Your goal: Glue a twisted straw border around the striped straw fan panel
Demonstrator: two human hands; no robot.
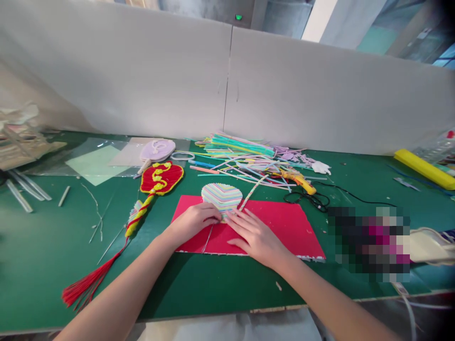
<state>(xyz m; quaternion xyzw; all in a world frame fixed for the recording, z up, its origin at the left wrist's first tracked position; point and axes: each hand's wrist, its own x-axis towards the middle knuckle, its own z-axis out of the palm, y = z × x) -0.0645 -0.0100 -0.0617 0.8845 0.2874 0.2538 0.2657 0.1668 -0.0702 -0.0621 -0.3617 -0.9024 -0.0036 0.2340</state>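
A rounded, fan-shaped piece (222,195) with pastel stripes meeting in a V lies on a red board (284,222). My left hand (197,219) is closed, its curled fingers at the piece's lower left edge. My right hand (255,237) lies open, with fingers stretched out and fingertips on the lower right edge. Beyond those fingertips a pale twisted stick (254,191) slants up to the right. Below my left fingers a thin, shiny strand (207,239) runs down the board. The fan piece's bottom tip is partly hidden by my fingers.
A red and yellow fan (170,179) with a red tassel (95,279) lies at left. Behind the board are a pile of pastel pipe cleaners (241,144) and a yellow glue gun (302,182) with a black cord. A pixelated patch (369,244) covers something at right.
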